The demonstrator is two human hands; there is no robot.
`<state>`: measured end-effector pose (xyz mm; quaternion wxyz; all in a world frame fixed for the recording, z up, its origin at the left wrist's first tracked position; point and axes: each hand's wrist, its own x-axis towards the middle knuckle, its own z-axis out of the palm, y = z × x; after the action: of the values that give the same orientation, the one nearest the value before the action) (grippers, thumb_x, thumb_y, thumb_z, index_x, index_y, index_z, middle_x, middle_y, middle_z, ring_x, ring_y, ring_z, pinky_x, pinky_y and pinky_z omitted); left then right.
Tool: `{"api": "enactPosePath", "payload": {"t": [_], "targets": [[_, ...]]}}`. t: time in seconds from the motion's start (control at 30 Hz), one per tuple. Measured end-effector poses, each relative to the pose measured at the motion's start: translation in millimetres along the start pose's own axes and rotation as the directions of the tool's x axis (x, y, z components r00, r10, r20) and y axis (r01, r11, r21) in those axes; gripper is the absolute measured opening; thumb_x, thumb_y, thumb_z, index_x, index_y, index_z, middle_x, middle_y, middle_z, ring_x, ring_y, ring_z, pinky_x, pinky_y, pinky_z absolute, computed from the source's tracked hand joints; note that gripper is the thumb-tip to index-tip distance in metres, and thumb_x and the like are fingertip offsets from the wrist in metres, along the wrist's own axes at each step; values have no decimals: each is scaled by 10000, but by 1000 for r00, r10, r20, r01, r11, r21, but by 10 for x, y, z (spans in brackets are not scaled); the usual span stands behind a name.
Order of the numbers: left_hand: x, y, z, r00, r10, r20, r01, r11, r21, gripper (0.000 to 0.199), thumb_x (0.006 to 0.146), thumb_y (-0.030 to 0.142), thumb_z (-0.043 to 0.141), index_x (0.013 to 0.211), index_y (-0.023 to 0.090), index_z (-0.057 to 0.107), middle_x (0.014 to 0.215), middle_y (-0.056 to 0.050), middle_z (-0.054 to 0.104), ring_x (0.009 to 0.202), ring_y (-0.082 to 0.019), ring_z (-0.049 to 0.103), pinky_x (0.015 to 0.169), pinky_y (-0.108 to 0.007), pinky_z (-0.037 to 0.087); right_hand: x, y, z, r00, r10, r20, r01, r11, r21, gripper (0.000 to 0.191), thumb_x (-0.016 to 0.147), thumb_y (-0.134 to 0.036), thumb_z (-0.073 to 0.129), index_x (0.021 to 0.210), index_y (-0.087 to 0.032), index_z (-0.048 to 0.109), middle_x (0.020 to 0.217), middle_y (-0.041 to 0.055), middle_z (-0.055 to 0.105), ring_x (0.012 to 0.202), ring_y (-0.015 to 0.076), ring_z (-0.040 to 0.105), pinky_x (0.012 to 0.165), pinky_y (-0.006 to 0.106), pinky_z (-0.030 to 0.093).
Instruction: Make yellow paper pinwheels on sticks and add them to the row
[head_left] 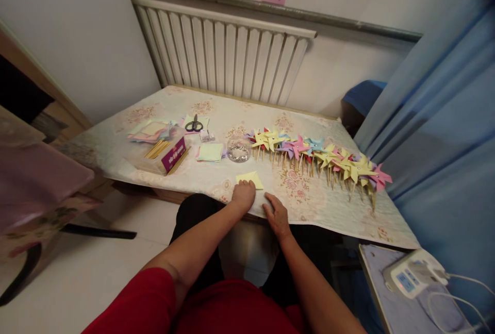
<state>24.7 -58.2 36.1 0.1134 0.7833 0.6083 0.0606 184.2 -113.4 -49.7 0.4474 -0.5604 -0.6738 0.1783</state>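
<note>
At the table's near edge, my left hand [244,196] is closed, its curled fingers pressed down on a yellow sheet of paper [253,178] that looks folded. My right hand [277,213] rests at the edge just right of the paper, thumb and fingers apart, holding nothing. Beyond the paper stand a stack of pale green paper squares [210,152] and a clear round dish [238,152] of small shiny pieces. Paper pinwheels [297,146] on wooden sticks, in several colours, form a long row to the right.
A plastic box of wooden sticks [157,157] and spread coloured papers [150,130] lie on the left. Black-handled scissors [194,124] lie behind a small clear box [207,135]. A radiator [228,55] backs the table [332,226]; a power strip [412,274] sits lower right.
</note>
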Motion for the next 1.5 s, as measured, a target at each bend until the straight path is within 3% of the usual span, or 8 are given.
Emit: {"api": "enactPosePath", "payload": {"t": [0.3,0.43,0.53,0.67,0.8,0.93,1.23,1.5], "targets": [[-84,-293,-431,998,33,-61,-55,916,-398,404,968,170,342,1233,148,646,1155,-107,724,1053,-203,660,908,-295,488,20,-103,-39,994,107,-12,-105,988,116,460,856,-474,580,1181,-177,713,1252,150,707,1207,307,640,1110,533,454],[-250,-334,-554,997,-67,26,51,399,-915,260,893,267,453,922,129,671,805,-45,707,778,-176,651,723,-269,500,30,-240,-73,958,287,-13,-272,921,278,460,810,-518,630,1111,-183,727,1198,148,733,1159,309,673,1084,522,482],[-393,-287,-635,994,-10,104,104,4,-995,242,807,318,594,955,138,660,829,-36,713,824,-167,663,779,-271,510,48,-437,-130,922,387,15,-348,811,470,518,815,-589,645,1126,-180,710,1167,155,745,1138,310,690,1023,499,534],[-547,-202,-760,990,98,106,128,-250,-960,413,685,360,753,1005,112,677,948,-108,747,938,-224,690,855,-328,523,113,-769,-254,899,422,117,-380,618,688,627,842,-704,589,1143,-164,692,1114,164,757,1046,313,730,903,475,597],[-659,-150,-830,980,170,103,148,-280,-948,487,644,379,820,1014,85,704,994,-148,756,984,-264,697,868,-348,525,206,-1072,-410,896,392,207,-403,527,748,690,798,-798,567,1038,-170,721,1028,147,775,949,308,743,766,433,627],[-747,-112,-850,965,232,124,184,-260,-948,514,655,375,826,1058,73,720,988,-155,763,983,-283,703,852,-354,529,272,-1296,-530,903,380,199,-383,506,773,545,694,-643,768,969,-174,737,926,112,786,918,318,739,760,429,612],[-838,-37,-949,953,275,130,204,-264,-943,545,625,315,857,1088,62,716,997,-164,768,959,-287,716,884,-383,523,265,-1512,-631,903,424,68,-354,648,674,392,653,-441,803,921,-157,767,831,45,778,713,229,694,677,337,548],[-802,26,-877,989,90,116,130,-167,-977,567,544,293,878,1040,85,698,892,-89,765,763,-201,690,757,-312,514,229,-1531,-607,922,386,19,-323,743,587,341,696,-435,758,915,-175,778,849,32,770,703,203,654,640,296,510]]}}
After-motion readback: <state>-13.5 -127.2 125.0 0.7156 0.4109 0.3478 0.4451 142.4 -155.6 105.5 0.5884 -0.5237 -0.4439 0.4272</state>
